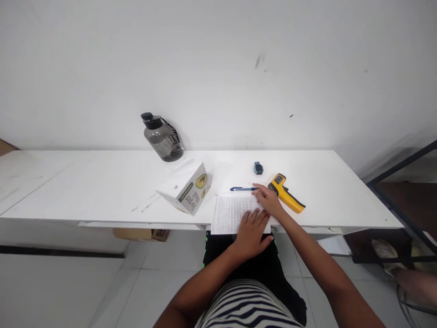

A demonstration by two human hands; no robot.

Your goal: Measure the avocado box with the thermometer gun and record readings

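Fingers of the left hand [251, 231] are lying flat and spread on the printed sheet [232, 212] at the white table's [85, 187] near edge; right hand's [269, 198] fingertips are loosely extended, touching the blue pen [243, 188] before a bare white wall [218, 68].

Plain office or lab-type workroom: long white table [102, 187] vs bare white wall [218, 68], tiled floor [68, 282], printed sheet [232, 213], pen [243, 188], IR thermometer gun [286, 193], dark metal rack [406, 200] at right.

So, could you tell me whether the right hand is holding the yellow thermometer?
No, the right hand rests by the pen on the paper, and the thermometer lies untouched beside it.
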